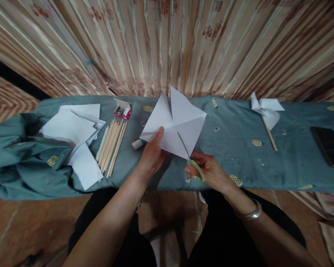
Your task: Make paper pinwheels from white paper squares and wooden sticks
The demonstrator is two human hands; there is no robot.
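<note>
White paper point(185, 128), slit at its far corner, is pinched above the cloth point(228, 159) by the left hand point(153, 150); the right hand point(210, 170) grips scissors point(199, 170) at its near corner. Wooden sticks point(109, 146) lie left, a pinwheel point(271, 118) right.

Looks like a rm in a home: tall striped curtain point(180, 48) w/ reddish motifs hung just behind a narrow cloth-covered table point(230, 122), blue-green w/ yellow pineapple prints point(257, 143); brownish tiled flr point(44, 222) below, & more fabric point(333, 241) at R nr flr level.

Dark phone point(329, 146); pleated curtain point(180, 48) behind
</note>
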